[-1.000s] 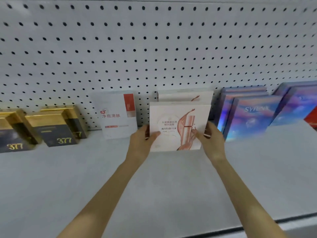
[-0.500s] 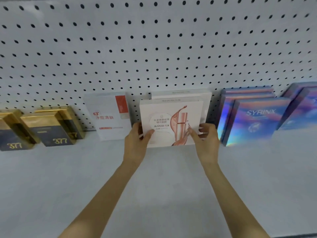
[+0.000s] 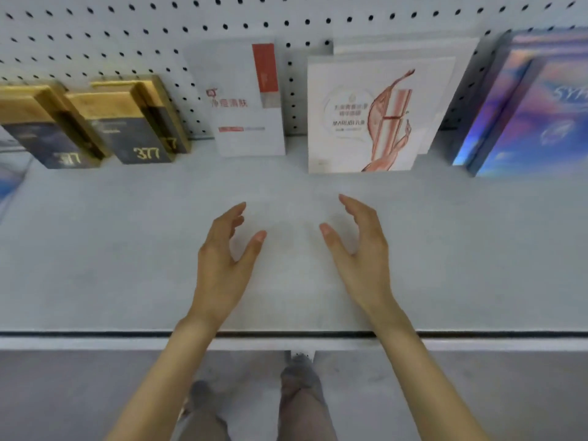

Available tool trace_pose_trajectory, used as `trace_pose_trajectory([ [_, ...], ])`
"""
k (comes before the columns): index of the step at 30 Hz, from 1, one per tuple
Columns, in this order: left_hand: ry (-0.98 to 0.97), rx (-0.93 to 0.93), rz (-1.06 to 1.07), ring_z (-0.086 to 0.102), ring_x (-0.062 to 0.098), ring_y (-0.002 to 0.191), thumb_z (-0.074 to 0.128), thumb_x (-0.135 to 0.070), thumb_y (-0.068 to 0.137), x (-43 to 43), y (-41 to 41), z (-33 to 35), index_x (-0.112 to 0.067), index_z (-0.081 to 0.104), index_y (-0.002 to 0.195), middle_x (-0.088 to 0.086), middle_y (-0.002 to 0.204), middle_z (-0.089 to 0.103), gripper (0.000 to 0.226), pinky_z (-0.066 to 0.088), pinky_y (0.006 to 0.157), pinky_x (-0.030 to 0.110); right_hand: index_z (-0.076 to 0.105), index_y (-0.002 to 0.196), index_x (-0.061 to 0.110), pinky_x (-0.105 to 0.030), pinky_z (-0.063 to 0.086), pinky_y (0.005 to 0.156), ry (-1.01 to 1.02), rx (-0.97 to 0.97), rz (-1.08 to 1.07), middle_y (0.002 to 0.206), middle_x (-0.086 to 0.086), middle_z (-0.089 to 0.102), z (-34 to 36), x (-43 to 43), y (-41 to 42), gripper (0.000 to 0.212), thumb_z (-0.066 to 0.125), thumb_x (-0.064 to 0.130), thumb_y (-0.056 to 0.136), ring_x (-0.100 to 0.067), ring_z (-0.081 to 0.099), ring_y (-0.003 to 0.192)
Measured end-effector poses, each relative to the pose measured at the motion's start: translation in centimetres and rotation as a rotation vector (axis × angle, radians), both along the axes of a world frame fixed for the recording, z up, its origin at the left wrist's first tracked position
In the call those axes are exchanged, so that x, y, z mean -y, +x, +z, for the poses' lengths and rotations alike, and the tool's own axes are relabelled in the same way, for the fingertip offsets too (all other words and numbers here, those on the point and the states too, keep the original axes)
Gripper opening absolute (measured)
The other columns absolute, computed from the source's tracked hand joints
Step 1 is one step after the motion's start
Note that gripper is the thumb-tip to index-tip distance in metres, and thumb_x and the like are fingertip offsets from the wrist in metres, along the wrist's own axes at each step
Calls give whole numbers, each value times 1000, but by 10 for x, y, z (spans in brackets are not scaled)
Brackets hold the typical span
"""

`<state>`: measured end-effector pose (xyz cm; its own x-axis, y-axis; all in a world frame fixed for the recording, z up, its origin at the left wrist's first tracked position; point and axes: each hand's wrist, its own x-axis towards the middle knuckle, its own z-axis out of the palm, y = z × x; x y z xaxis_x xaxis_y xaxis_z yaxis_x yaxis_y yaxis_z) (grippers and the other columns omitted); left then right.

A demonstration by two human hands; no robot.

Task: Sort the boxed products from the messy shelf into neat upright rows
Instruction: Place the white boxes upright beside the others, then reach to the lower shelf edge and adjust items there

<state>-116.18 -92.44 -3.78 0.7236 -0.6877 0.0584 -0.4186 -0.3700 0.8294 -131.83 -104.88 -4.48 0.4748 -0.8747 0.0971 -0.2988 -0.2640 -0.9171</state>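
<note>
Released since half a second ago: flat white cardboard box with pink ribbon artwork (image 3: 366,116), then held at both side edges, now standing upright on the pale grey shelf (image 3: 95,249), directly in front of a matching white box (image 3: 404,46).

Left hand (image 3: 222,259) and right hand (image 3: 359,256): drawn back toward the shelf's front edge, clear of the box, fingers loosely spread, holding nothing.

Neighbours: white box with red stripe (image 3: 248,103) to the left, against the white pegboard (image 3: 95,33); gold-and-black boxes marked 377 (image 3: 133,122) beyond; iridescent blue-purple boxes (image 3: 534,116) to the right.

Handling note: the front box appears offset slightly left of its twin. A light push low on its left edge should square the row without toppling it.
</note>
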Motion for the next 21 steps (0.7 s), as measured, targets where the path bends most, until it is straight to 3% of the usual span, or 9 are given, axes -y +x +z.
trace_pose_trajectory([
  [2,-23,-19,63,47,-21,107,59,-42,88,-21,7,4,-28,51,133,-15,126,54,48,34,90,-2,44,131,42,-8,31,104,63,25,30,127,32,45,3,-28,6,47,65,33,90,3,44,125],
  [6,-34,-6,78,46,-18,110,58,-44,88,-74,23,18,-34,51,129,-24,126,49,43,32,92,-2,39,125,57,-3,30,100,119,6,78,127,30,51,15,-82,27,49,65,36,90,7,44,124],
  [9,-25,52,88,45,-8,117,58,-47,89,-134,52,23,-39,48,129,-21,132,46,42,32,96,4,37,129,55,-12,34,102,95,15,156,131,22,53,29,-122,61,52,64,38,88,5,46,124],
  [15,-74,4,259,50,-5,116,61,-52,85,-285,122,21,-33,53,129,-16,126,55,49,38,97,21,34,138,47,-1,34,95,76,26,332,142,19,44,44,-225,150,55,62,37,91,10,46,119],
  [21,-40,-8,355,52,-8,113,66,-50,83,-489,180,29,-40,54,127,-23,120,56,47,39,94,21,41,140,32,-34,43,106,190,40,359,140,10,48,32,-399,244,52,62,32,92,-7,52,120],
])
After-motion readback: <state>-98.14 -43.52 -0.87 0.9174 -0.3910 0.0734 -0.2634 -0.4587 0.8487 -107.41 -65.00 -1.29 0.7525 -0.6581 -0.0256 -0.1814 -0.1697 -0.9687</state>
